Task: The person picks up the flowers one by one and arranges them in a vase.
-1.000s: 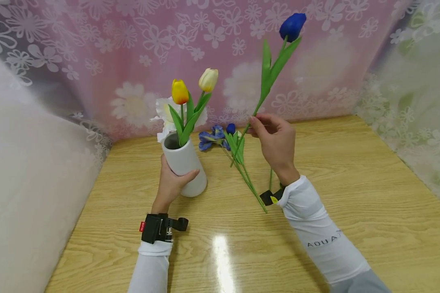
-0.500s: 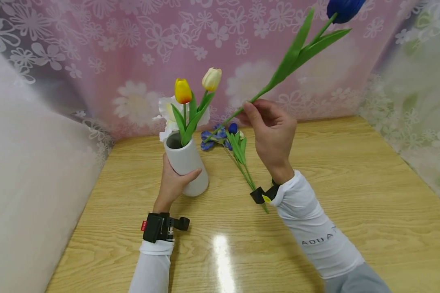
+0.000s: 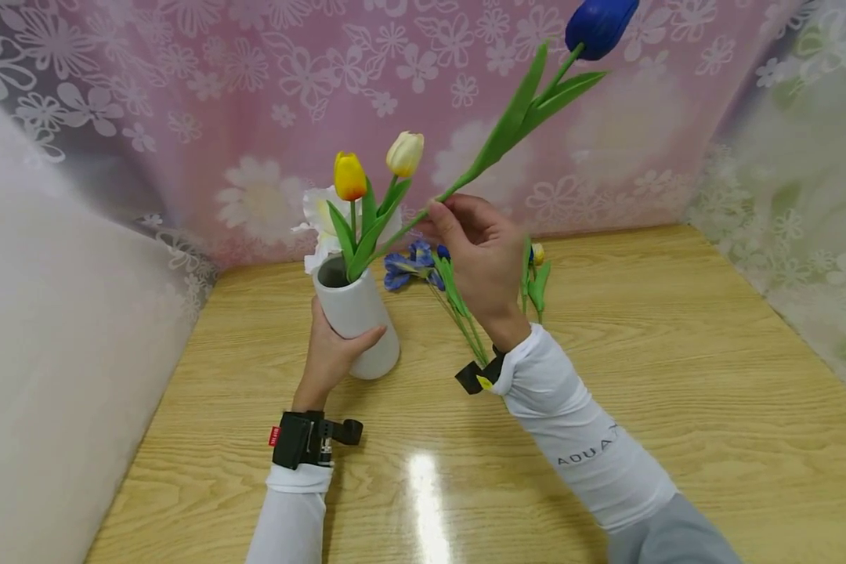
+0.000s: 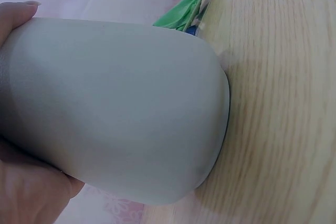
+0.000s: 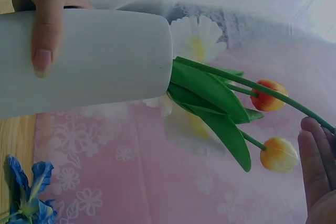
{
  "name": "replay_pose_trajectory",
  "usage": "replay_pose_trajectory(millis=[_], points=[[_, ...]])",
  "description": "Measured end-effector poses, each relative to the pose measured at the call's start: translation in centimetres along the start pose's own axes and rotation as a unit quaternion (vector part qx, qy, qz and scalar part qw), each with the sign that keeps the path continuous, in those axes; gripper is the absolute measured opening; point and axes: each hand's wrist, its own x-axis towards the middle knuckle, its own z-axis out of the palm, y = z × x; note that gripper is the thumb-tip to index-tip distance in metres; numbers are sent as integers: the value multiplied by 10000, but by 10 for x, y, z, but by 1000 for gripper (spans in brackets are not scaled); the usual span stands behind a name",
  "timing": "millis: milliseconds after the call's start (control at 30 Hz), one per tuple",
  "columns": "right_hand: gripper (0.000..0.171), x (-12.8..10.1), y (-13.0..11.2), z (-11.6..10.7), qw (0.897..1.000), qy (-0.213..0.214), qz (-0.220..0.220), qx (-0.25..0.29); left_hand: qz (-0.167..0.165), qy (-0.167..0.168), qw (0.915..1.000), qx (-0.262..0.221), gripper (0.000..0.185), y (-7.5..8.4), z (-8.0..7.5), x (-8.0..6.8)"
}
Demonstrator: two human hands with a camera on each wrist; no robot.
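While the white vase (image 3: 361, 317) is gripped on the desk (image 3: 677, 376) by the left hand (image 3: 330, 351), the blue tulip (image 3: 502, 141) is pinched mid-stem by the right hand (image 3: 488, 262), its lower end at the vase's mouth; the green leaves (image 5: 212, 88) there could be snagged by that slant.

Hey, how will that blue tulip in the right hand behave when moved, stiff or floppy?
The blue tulip is probably fairly stiff: its head juts past the right hand without drooping. It may feel top-heavy, with that bulky head beyond the pinch. It might twist in that grip, as the stem looks thin.
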Motion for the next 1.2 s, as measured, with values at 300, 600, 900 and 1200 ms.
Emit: replay_pose_trajectory(millis=[300, 600, 900, 1200], points=[[9, -4, 5, 11, 9986, -397, 314, -159, -47, 21, 10000, 11, 86, 0, 0, 0], [14, -9, 12, 20, 9940, -873, 526, -389, -129, 130, 9998, 111, 85, 4, 1, -1], [20, -19, 39, 21, 9753, -1301, 862, -1566, -111, 181, 9997, 96, 86, 2, 0, 0], [24, -23, 44, 20, 9456, -1859, 1298, -2333, -73, 106, 9999, 95, 86, 0, -1, 0]])
